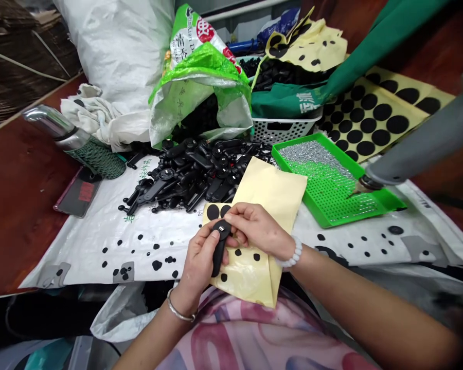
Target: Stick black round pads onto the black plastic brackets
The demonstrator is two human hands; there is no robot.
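Observation:
My left hand (200,254) is closed around a black plastic part (219,249) with a round head and a flat handle, held tilted over the front edge of the table. At the round head, the fingers of my right hand (256,226) are pinched together; whatever they hold, if anything, is too small to make out. Beneath both hands lies a yellow backing sheet (250,275) with black round stickers (213,211) on it. A second, plain yellow sheet (270,187) extends behind my right hand.
A heap of black plastic parts (177,177) lies behind my hands. To the right sits a green tray (324,218) of small screws, below a grey electric screwdriver (420,144). A thermos (88,149) and a phone (79,192) are at left. Behind stand an open bag (204,67) and white basket (289,128).

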